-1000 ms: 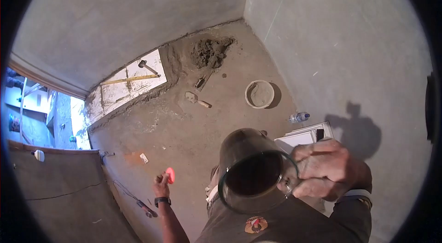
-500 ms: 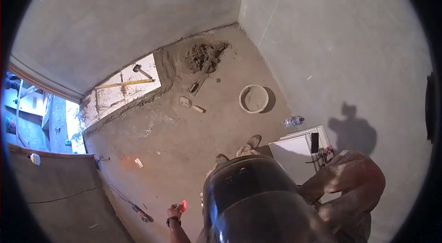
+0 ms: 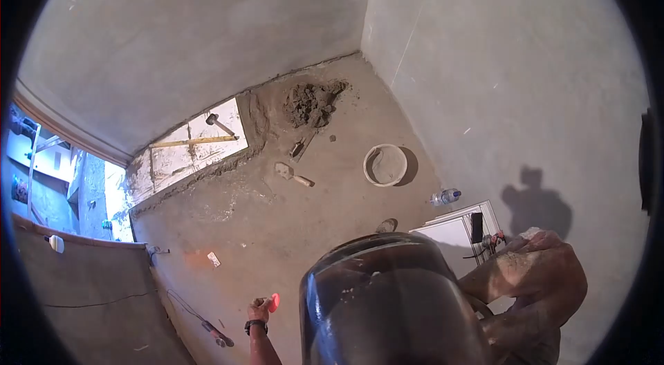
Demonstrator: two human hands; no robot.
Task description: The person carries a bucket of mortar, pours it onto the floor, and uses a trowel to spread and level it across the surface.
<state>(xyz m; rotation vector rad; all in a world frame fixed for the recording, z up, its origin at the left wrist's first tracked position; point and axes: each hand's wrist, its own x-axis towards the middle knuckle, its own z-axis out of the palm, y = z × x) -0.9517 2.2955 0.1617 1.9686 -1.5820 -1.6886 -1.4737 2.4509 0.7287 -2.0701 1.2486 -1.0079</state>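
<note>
My left hand point(image 3: 259, 311), with a dark watch on the wrist, is at the lower left, fingers closed on a small bright red-pink object point(image 3: 274, 303). What kind of object it is, I cannot make out. Below it on the floor lies a grinder-like corded power tool point(image 3: 218, 334). A small white piece point(image 3: 214, 259) lies further up the floor. My right hand does not show; a bent limb in muddy clothing point(image 3: 532, 268) is at the lower right. A large dark shape point(image 3: 387, 296) close to the camera covers the bottom middle, and one shoe point(image 3: 387, 225) shows past it.
A mortar heap point(image 3: 311, 104), a trowel point(image 3: 294, 175) and a round basin point(image 3: 385, 164) are on the floor. White tiles point(image 3: 200, 144) along the wall carry a mallet point(image 3: 220, 123) and a yellow bar point(image 3: 187, 142). A bottle point(image 3: 446, 197) stands near stacked tiles point(image 3: 443, 234).
The view has shifted, so the floor things sit lower in the picture. My left hand stays closed on the red-pink object. One of the two shoes is now hidden.
</note>
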